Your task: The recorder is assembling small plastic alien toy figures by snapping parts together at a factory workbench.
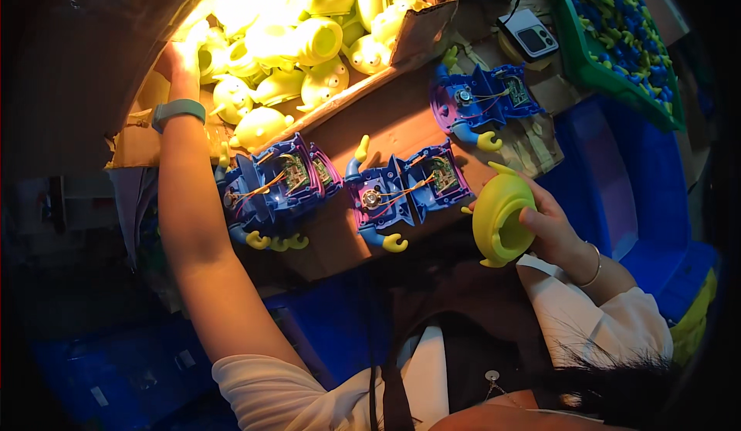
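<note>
My right hand (552,230) grips a hollow yellow-green toy head (494,211), its round neck opening turned toward me and the thumb at the rim. At the far left my left hand (179,64) reaches into a cardboard box (347,95) heaped with similar toy heads (324,80). Glare and the box contents hide its fingers. Between my arms lie opened blue-and-purple toy bodies with circuit boards, wires and yellow hands: one at the left (282,176), one in the middle (409,188), and another farther back at the right (490,99).
A strong lamp glow washes out part of the box. Back right, a green tray (575,57) holds many small blue and yellow parts, with a pale phone-like device (529,36) beside it. Blue bins (656,207) stand at the right. Brown cardboard (324,257) covers the worktop.
</note>
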`<state>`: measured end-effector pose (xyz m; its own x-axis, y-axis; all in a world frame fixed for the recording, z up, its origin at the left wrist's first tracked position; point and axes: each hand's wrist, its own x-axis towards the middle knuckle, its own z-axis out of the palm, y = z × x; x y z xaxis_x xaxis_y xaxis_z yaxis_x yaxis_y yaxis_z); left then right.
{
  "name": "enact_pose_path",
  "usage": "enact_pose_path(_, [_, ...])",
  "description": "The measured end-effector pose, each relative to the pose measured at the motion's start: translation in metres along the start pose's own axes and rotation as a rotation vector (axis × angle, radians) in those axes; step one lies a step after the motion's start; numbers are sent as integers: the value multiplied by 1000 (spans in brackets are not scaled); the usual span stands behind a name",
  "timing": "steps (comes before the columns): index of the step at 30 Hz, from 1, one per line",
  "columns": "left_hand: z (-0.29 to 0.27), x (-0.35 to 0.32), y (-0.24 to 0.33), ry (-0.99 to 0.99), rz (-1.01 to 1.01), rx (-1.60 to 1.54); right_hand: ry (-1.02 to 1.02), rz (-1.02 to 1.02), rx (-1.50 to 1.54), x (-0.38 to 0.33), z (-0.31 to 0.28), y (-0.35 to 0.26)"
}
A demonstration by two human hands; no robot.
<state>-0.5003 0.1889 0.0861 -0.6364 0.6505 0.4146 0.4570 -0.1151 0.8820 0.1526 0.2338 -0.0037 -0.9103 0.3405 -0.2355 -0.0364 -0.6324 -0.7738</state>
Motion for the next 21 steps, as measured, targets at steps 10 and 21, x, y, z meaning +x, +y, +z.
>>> enact_pose_path(10, [83, -61, 13, 99, 17, 280, 17, -61, -30, -3, -11, 5])
enact_pose_path(21, [55, -104, 25, 168, -37, 468, -123, -47, 135, 14, 37, -20])
